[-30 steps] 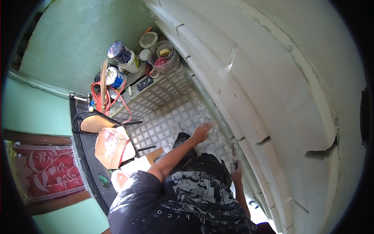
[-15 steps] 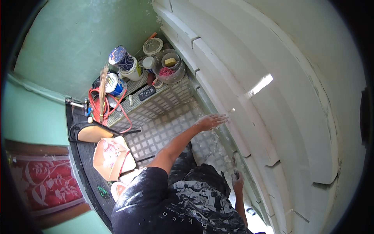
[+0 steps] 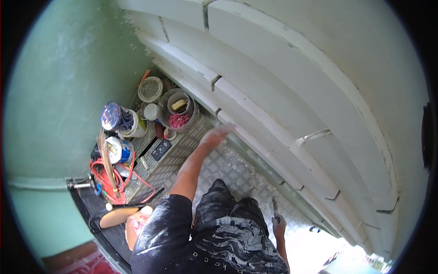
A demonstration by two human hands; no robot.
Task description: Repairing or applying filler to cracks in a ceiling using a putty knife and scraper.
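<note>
My left hand (image 3: 219,135) reaches forward to the lowest white ledge of the stepped wall (image 3: 269,155). Pale dust covers it, and its outstretched fingers are blurred; it seems to hold nothing. Whether the fingertips touch the ledge I cannot tell. Low on the right, my right hand (image 3: 278,224) is closed round the handle of what looks like a putty knife (image 3: 274,205), whose narrow grey blade points forward. Dark gaps and joints cut through the white mouldings, and a rough patch (image 3: 315,136) shows on one of them.
A slatted bench (image 3: 182,141) at the far left carries paint buckets (image 3: 119,150), a clear tub with pink bits (image 3: 179,121), a black remote-like device (image 3: 161,149), a stick broom (image 3: 107,160) and a red hose (image 3: 98,171). Debris dusts the tiled floor (image 3: 228,171). A chair (image 3: 116,218) stands left.
My view has shifted along the wall. The left hand has moved farther forward and left beside the ledge. The putty knife in my right hand now shows more plainly, against the floor.
</note>
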